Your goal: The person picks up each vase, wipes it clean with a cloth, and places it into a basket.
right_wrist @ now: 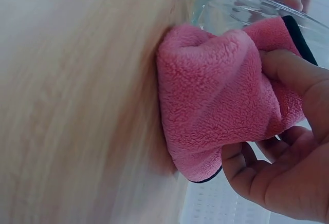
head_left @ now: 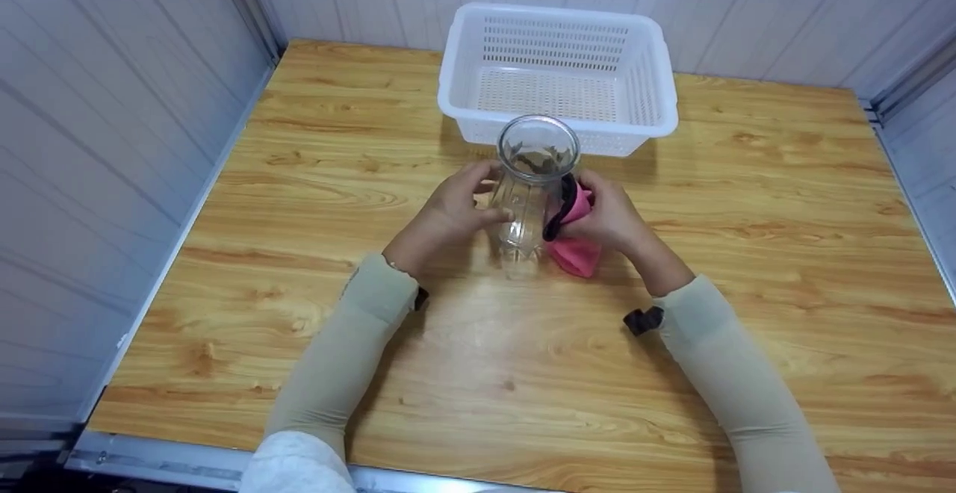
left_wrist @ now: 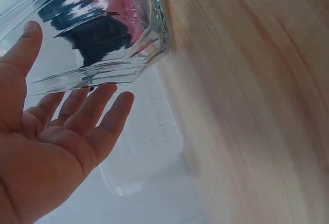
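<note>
A clear glass vase [head_left: 523,209] with a wide round mouth stands on the table between the two hands. My left hand [head_left: 452,205] is at the vase's left side, its thumb over the near face and its fingers behind; in the left wrist view the fingertips [left_wrist: 123,98] lie right at the glass. My right hand [head_left: 612,213] grips a pink fluffy cloth [right_wrist: 216,90] with black edging. The bunched cloth is against the vase's right side, and its lower end hangs down to the tabletop. Part of the right fingers is hidden behind the cloth.
A white perforated plastic basket [head_left: 556,123] sits behind the vase, near the back wall. The wood-grain table [head_left: 493,373] is bounded by pale panel walls [head_left: 112,142] at the left, back and right. Dark straps [head_left: 644,321] stick out from the sleeved wrists.
</note>
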Available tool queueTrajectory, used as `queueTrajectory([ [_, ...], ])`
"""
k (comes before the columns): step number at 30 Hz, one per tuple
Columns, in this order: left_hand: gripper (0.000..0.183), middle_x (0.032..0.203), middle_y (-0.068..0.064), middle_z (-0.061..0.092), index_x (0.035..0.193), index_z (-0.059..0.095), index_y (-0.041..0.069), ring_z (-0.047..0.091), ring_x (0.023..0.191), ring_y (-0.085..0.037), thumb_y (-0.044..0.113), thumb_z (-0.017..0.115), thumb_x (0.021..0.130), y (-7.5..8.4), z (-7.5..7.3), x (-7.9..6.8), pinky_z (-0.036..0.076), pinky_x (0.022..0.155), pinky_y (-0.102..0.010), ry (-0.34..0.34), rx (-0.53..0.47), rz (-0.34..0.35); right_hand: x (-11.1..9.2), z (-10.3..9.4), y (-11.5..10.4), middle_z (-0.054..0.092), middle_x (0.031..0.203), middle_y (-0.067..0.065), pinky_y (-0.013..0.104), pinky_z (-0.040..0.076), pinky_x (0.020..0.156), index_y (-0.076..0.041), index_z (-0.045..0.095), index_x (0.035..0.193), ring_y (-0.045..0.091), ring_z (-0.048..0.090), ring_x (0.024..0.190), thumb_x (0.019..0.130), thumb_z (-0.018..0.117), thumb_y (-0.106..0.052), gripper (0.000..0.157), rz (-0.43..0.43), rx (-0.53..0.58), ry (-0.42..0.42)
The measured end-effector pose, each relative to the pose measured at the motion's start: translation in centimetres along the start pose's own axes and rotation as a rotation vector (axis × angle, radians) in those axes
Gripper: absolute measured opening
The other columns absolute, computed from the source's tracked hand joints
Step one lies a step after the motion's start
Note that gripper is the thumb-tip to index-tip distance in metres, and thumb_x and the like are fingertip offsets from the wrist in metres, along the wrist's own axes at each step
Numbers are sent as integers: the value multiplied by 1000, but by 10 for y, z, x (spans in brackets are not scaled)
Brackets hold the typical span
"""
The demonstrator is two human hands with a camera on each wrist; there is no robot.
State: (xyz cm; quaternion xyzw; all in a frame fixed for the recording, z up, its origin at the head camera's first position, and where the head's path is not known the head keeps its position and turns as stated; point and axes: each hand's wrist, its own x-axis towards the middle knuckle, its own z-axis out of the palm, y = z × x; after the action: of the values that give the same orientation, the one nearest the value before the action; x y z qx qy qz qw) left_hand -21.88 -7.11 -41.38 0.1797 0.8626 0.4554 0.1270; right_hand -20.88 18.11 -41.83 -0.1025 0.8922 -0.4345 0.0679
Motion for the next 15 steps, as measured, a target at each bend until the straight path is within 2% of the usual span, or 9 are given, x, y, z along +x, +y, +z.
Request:
queueTrajectory([
  [11, 62, 144, 1, 49, 138, 41, 25, 48, 133, -22, 27, 73, 86, -1, 2, -2, 40, 113, -38, 1, -31, 17, -4, -4, -5, 61, 114, 15, 37, 55, 83, -4, 54, 120, 29, 61, 100, 67, 83, -9, 61, -13, 6, -15],
  [15, 60, 146, 0, 47, 139, 39, 24, 47, 133, -23, 26, 70, 88, -1, 2, -3, 40, 112, -37, -9, -19, 27, -3, -8, -10, 59, 117, 14, 36, 55, 81, -5, 53, 127, 28, 57, 100, 67, 82, -8, 66, -37, 39, 1],
])
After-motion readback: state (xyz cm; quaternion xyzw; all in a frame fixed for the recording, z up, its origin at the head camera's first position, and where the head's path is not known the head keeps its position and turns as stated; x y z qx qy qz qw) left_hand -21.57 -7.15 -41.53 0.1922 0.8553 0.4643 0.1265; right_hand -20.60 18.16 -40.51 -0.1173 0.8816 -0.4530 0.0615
